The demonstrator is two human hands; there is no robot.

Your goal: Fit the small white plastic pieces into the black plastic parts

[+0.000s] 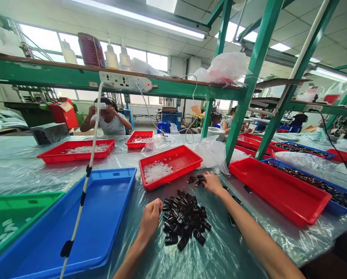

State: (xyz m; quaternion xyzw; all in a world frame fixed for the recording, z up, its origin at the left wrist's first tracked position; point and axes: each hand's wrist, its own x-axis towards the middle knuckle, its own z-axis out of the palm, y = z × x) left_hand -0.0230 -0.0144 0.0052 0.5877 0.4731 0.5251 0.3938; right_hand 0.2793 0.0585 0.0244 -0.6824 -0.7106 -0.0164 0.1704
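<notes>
- The left hand (150, 218) rested curled into a loose fist at the left edge of the pile (185, 219) of small black parts; whether anything sat inside the fist could not be told.
- The right hand (212, 182) lay flat farther out, fingers spread over a smaller cluster (195, 179) of the same black parts, touching them; no closed grip showed.
- The pile sat on the plastic sheet (214, 252) over the table, between the blue tray (103, 205) and the long red tray (280, 190), just in front of the red tray of white bits (173, 164).
- The parts looked light, hard and smooth, likely moulded plastic; they would probably slide easily on the sheet and be best pinched one at a time across their short sides.
- Their exact shape was too small to make out.
- The right fingertips were hidden among the cluster.
- A white cord (84, 186) hung across the blue tray, covering part of it.
- Another person (109, 122) sat at the far side, lower body hidden by the table.
</notes>
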